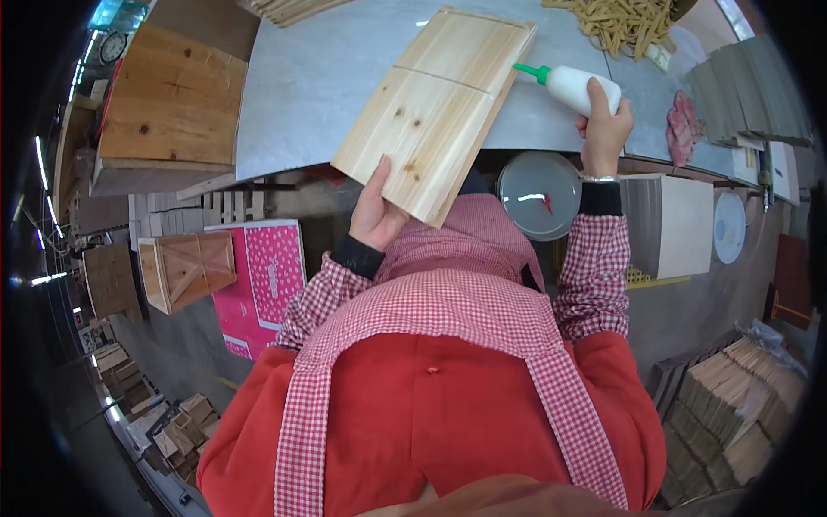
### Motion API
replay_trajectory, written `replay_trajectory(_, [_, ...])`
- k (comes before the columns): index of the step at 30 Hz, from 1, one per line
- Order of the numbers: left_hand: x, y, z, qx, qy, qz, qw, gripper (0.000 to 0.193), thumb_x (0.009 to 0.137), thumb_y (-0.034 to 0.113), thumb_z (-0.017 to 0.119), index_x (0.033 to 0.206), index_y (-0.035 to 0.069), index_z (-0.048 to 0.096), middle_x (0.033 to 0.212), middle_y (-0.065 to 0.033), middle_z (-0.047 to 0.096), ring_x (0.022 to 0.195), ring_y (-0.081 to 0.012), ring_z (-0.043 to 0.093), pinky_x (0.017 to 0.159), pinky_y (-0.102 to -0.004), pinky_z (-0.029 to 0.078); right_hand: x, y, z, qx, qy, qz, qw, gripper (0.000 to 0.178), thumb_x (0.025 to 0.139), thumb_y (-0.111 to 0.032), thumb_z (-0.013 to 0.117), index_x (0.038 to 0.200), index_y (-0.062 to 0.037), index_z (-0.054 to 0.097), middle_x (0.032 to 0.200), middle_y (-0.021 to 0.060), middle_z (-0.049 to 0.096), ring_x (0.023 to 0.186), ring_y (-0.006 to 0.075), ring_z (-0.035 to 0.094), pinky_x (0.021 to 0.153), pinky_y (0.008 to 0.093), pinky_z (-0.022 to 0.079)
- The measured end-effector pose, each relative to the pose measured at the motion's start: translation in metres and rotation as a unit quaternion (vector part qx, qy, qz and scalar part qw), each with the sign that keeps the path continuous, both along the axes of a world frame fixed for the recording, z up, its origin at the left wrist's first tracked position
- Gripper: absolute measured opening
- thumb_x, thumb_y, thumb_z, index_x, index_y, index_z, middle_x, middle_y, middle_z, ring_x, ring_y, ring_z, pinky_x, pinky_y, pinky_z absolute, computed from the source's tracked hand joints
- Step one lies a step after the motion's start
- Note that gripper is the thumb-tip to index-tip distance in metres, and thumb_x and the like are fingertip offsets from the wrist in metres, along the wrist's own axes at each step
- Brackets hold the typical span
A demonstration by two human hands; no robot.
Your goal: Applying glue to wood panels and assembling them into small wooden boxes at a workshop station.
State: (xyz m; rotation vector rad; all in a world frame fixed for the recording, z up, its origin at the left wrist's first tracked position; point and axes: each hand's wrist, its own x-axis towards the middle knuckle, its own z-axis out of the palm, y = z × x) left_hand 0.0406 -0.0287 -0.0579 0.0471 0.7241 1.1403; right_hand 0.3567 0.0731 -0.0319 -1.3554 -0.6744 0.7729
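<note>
Flat rectangular panel of pale, knotty wood [431,112]: visible grain, several brown knots, one dark straight line across the upper part, stepped-looking long right side. It is tilted, top end leaning right, upper part over the pale grey smooth tabletop [297,95], lower end past the near edge toward the wearer. Left grip [376,211] grasping the panel at its lower left, thumb on the upper face, remaining fingers mostly hidden underneath. Right grip [606,129] closed around a white plastic squeeze bottle with green nozzle [573,88]; nozzle tip right at the panel's right side, contact can't be told.

Panel blocks the view of the tabletop's middle. Beyond, upper right: heap of yellowish thin strips [624,26]. Further right: crumpled pink cloth [682,129] near the edge, then stacked grey flat boards [749,86]. Below the tabletop's near edge, between the forearms: round translucent tub [525,222] with a small red item [547,204]. Left side: large brown wooden box [172,95] beside the tabletop; lower, small wooden crate with crossed slats [188,269] next to a pink-and-white printed carton [276,276].
</note>
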Motion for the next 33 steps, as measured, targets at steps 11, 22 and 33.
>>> replay_trajectory(11, [0.002, 0.009, -0.001, 0.039, 0.0, -0.002, 0.999, 0.056, 0.098, 0.031, 0.051, 0.142, 0.003, 0.032, 0.141, -0.0163, 0.043, 0.13, -0.0299, 0.044, 0.11, -0.0457, 0.035, -0.039, -0.102, 0.017, -0.018, -0.024, 0.135, 0.99, 0.032, 0.085, -0.024, 0.07, 0.095, 0.0019, 0.055, 0.076, 0.0067, 0.06, 0.048, 0.0084, 0.05, 0.041, 0.0213, 0.039])
replay_trajectory(22, [-0.001, 0.007, -0.004, 0.028, -0.018, 0.02, 0.999, 0.055, 0.097, 0.027, 0.054, 0.141, 0.003, 0.032, 0.142, -0.0172, 0.043, 0.131, -0.0306, 0.043, 0.109, -0.0477, 0.036, -0.068, -0.161, 0.025, 0.004, -0.048, 0.206, 0.977, 0.035, 0.086, -0.026, 0.069, 0.105, -0.0002, 0.054, 0.086, 0.0071, 0.06, 0.062, 0.0093, 0.057, 0.044, 0.0197, 0.044])
replay_trajectory(33, [-0.009, 0.015, -0.012, 0.068, -0.05, 0.009, 0.996, 0.052, 0.096, 0.026, 0.055, 0.14, 0.005, 0.034, 0.139, -0.0158, 0.046, 0.129, -0.0314, 0.045, 0.108, -0.05, 0.037, -0.08, -0.164, 0.022, 0.018, -0.016, 0.199, 0.98, 0.041, 0.088, -0.03, 0.065, 0.11, 0.0013, 0.049, 0.084, 0.0083, 0.059, 0.054, 0.0108, 0.055, 0.042, 0.021, 0.042])
